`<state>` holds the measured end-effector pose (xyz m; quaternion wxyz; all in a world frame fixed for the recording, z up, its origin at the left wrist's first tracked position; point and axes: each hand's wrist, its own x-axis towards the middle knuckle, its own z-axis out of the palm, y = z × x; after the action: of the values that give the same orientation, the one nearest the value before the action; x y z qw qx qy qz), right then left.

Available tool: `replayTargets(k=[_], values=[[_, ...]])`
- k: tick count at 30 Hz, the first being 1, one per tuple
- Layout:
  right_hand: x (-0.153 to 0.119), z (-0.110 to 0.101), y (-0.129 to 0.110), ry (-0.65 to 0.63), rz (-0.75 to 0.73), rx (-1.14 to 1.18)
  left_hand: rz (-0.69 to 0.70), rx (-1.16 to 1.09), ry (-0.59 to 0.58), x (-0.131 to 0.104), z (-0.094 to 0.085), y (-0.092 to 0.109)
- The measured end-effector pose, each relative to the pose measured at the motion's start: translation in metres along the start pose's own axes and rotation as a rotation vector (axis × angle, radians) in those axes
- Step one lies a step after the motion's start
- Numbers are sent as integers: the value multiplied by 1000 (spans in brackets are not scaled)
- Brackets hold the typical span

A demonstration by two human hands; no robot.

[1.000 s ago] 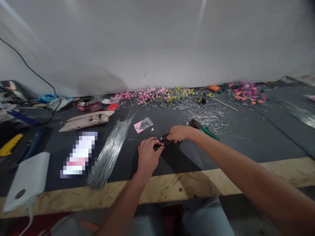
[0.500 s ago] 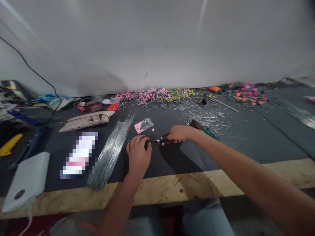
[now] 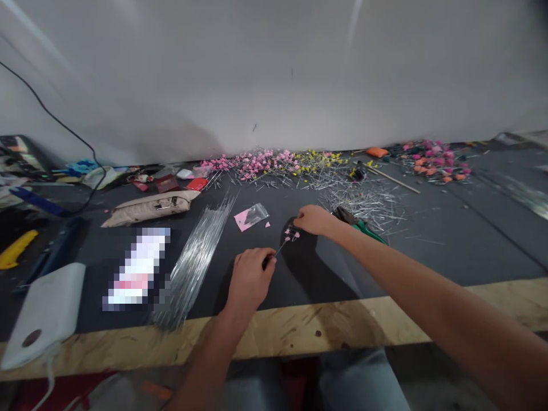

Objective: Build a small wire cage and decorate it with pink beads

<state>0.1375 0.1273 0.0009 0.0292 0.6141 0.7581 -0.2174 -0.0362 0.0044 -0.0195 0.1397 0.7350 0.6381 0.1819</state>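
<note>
Pinches a thin wire sprig (image 3: 292,234) by its stem in the left grip (image 3: 252,277), closed with thumb against fingers. Just beyond those fingertips, slants up and to the right toward a small cluster of pale pink tips on fine, branching grey wires. Holds this at the middle of the dark counter (image 3: 445,251), between both hands. At the cluster's upper edge, curls the right grip (image 3: 314,220) closed, fingertips drawn together; cannot tell whether with any wire caught inside.

Near the cluster, on the left, see a loose pink piece (image 3: 268,224) and, just past it, a small clear bag (image 3: 250,217) with pink inside. Beyond the right wrist, find pliers (image 3: 362,226) with green handles beside a tangled pile of wires (image 3: 368,205). Left of the left grip, note a bundle of straight silvery wires (image 3: 194,257), then a phone (image 3: 139,268) and a white power bank (image 3: 47,311). Along the wall, find pink-tipped stems (image 3: 261,164), yellow-tipped stems (image 3: 317,162) and, farther right, magenta and orange tips (image 3: 436,162).
</note>
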Motion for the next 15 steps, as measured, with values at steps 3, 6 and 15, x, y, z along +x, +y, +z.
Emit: replayTargets(k=[3,6,15], values=[[4,3,0,63,22,23,35,-30,-29,-1,-1,0],[8,6,0,116,43,53,38,-95,-45,1,-5,-3],[3,4,2,249,67,195,-47,-1,21,40,-8,-19]])
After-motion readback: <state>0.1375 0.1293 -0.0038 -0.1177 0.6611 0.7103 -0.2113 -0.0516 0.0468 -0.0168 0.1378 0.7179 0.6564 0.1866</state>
